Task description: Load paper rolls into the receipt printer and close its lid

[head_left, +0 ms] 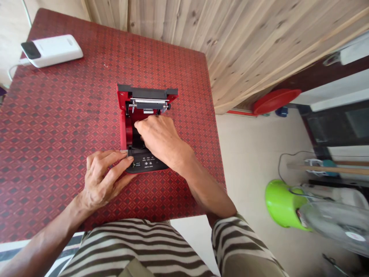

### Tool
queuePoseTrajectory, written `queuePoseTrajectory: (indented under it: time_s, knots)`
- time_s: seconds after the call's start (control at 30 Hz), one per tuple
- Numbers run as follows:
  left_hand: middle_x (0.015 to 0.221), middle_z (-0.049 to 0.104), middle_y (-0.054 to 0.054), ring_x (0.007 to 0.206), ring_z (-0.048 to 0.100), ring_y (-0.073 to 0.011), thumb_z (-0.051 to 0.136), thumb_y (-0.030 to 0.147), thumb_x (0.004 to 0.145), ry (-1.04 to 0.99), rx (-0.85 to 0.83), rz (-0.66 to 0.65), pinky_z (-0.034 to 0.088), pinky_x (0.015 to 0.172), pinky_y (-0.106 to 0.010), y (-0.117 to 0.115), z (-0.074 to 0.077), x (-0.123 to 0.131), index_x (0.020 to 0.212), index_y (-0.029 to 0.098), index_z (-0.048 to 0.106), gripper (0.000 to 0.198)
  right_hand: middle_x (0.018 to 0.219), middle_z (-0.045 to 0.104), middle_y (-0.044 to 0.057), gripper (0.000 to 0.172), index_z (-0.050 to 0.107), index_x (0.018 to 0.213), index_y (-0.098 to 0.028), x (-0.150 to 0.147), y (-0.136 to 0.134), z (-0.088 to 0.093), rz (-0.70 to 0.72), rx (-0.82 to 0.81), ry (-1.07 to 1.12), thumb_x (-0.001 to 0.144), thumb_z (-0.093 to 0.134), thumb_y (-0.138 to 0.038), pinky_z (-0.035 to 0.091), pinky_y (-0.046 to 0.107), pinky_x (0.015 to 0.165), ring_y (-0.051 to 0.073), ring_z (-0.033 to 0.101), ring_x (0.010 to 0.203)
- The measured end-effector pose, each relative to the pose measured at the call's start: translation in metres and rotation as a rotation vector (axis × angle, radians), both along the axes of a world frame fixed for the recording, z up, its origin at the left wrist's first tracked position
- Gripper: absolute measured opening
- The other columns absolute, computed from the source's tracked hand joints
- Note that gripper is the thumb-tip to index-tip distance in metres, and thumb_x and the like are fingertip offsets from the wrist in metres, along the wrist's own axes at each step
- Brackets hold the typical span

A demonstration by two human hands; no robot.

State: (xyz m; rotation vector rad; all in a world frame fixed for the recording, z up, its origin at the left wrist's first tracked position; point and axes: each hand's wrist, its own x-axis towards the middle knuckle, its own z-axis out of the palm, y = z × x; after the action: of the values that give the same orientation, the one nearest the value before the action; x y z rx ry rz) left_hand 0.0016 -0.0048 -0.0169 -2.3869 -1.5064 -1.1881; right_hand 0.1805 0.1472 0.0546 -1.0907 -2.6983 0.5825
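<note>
A red and black device (123, 130) sits on the patterned table with its lid raised at the back. Its front edge carries a black panel with small buttons and a little display. My left hand (105, 175) grips the front left corner of the device, fingertips on top and thumb side below. My right hand (158, 138) reaches down into the open compartment, fingers bent inward. The fingertips of the right hand are hidden, and so is whatever they touch. A metal bar and a black roller (150, 105) show under the raised lid.
The red patterned table (72, 111) bears a white power bank (59, 50) with a cable at the far left. A wooden plank wall (173, 23) stands behind. To the right, on the floor, are a green bucket (281, 204) and a red basin (276, 100).
</note>
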Motion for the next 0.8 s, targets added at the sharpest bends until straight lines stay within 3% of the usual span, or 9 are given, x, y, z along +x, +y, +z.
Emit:
queuePoseTrajectory:
  time_s: [0.07, 0.13, 0.23, 0.33, 0.5, 0.67, 0.8]
  knots:
    - [0.126, 0.072, -0.012, 0.114, 0.072, -0.0261, 0.092, 0.024, 0.082, 0.014, 0.017, -0.01, 0.057, 0.101, -0.042, 0.0, -0.001, 0.0, 0.148, 0.024, 0.06, 0.073, 0.092, 0.082, 0.017, 0.027, 0.081, 0.098, -0.014, 0.001, -0.003, 0.009, -0.01, 0.035, -0.189, 0.101, 0.056, -0.003, 0.06, 0.041, 0.08, 0.03, 0.078, 0.088]
    - [0.126, 0.071, -0.012, 0.114, 0.072, -0.026, 0.092, 0.024, 0.083, 0.025, 0.033, -0.012, 0.057, 0.1, -0.042, 0.001, -0.002, 0.0, 0.147, 0.023, 0.06, 0.072, 0.102, 0.083, 0.015, 0.027, 0.079, 0.11, -0.013, 0.009, -0.006, 0.019, 0.013, 0.035, -0.212, 0.103, 0.055, -0.003, 0.059, 0.038, 0.083, 0.026, 0.078, 0.092]
    - [0.124, 0.072, -0.01, 0.112, 0.072, -0.0244, 0.089, 0.025, 0.087, 0.021, 0.026, 0.006, 0.058, 0.097, -0.041, 0.002, 0.002, 0.002, 0.146, 0.027, 0.059, 0.067, 0.111, 0.083, 0.011, 0.025, 0.078, 0.115, -0.015, 0.029, -0.011, 0.029, 0.132, -0.044, -0.066, 0.108, 0.055, -0.008, 0.058, 0.036, 0.093, 0.022, 0.078, 0.099]
    - [0.122, 0.072, -0.009, 0.108, 0.072, -0.0239, 0.086, 0.029, 0.09, 0.027, 0.019, 0.009, 0.058, 0.093, -0.04, 0.002, 0.014, 0.004, 0.144, 0.029, 0.058, 0.061, 0.114, 0.084, 0.009, 0.02, 0.079, 0.109, -0.017, 0.047, -0.017, 0.028, 0.244, -0.122, 0.084, 0.111, 0.06, -0.024, 0.058, 0.039, 0.101, 0.022, 0.077, 0.104]
    - [0.125, 0.072, -0.011, 0.109, 0.071, -0.0235, 0.084, 0.036, 0.092, 0.049, 0.065, -0.012, 0.059, 0.093, -0.04, 0.011, 0.045, -0.005, 0.143, 0.023, 0.06, 0.058, 0.11, 0.085, 0.006, 0.014, 0.08, 0.109, -0.018, 0.056, -0.02, 0.014, 0.237, -0.157, 0.286, 0.107, 0.067, -0.023, 0.057, 0.036, 0.103, 0.019, 0.078, 0.103]
    - [0.136, 0.07, -0.011, 0.127, 0.066, -0.0245, 0.076, 0.044, 0.098, 0.051, 0.068, 0.049, 0.056, 0.108, -0.042, 0.056, 0.067, -0.022, 0.147, 0.022, 0.059, 0.057, 0.107, 0.085, 0.002, 0.015, 0.082, 0.105, -0.021, 0.057, -0.013, 0.009, 0.131, -0.228, 0.382, 0.105, 0.068, -0.016, 0.059, 0.033, 0.095, 0.017, 0.079, 0.1]
    - [0.15, 0.061, -0.017, 0.144, 0.055, -0.0314, 0.055, 0.062, 0.107, -0.04, -0.042, 0.095, 0.051, 0.117, -0.053, 0.107, 0.077, -0.026, 0.154, 0.01, 0.05, 0.071, 0.106, 0.082, 0.004, 0.018, 0.081, 0.103, -0.019, 0.057, -0.025, 0.01, 0.116, -0.073, 0.425, 0.108, 0.063, -0.017, 0.059, 0.033, 0.095, 0.017, 0.075, 0.098]
